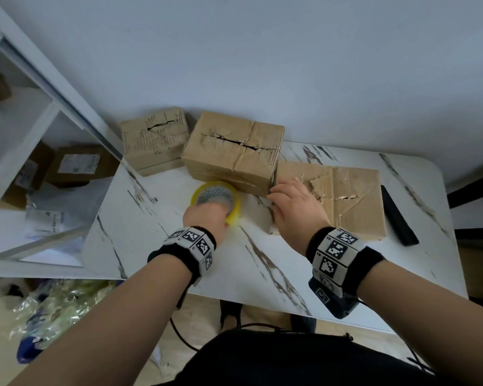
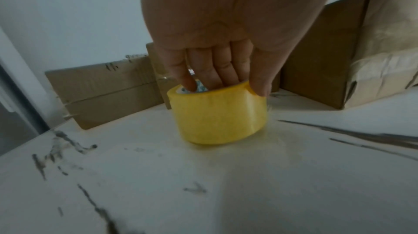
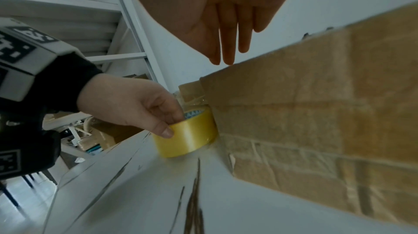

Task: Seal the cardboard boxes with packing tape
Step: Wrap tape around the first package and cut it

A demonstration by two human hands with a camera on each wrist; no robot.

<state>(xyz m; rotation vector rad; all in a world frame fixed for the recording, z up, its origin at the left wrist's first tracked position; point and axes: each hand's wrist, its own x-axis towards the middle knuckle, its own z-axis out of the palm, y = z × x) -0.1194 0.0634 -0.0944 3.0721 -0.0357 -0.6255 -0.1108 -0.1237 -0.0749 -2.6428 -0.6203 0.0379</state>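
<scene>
Tape roll (image 1: pixel 216 198), on the table (image 1: pixel 262 263) at six o'clock of the middle box (image 1: pixel 233 151), is pinched by the left hand (image 1: pixel 205 218), fingers inside its core and thumb outside, while the right hand (image 1: pixel 297 208) hovers with straight, empty fingers over the right box (image 1: pixel 346 196), whose torn, crumpled top may keep tape from sticking.

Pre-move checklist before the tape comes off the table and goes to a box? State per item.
1. Left hand grips the tape roll, fingers in the core, thumb on the outer wall: ok.
2. Roll resting on the table, not yet lifted: ok.
3. Right hand free, fingers straight, over the near-left corner of the flat box: ok.
4. Flat box top torn and unsealed: not ok.
5. Middle box and left box top seams split open: not ok.
6. Loose tape end findable on the roll: cannot tell.
</scene>
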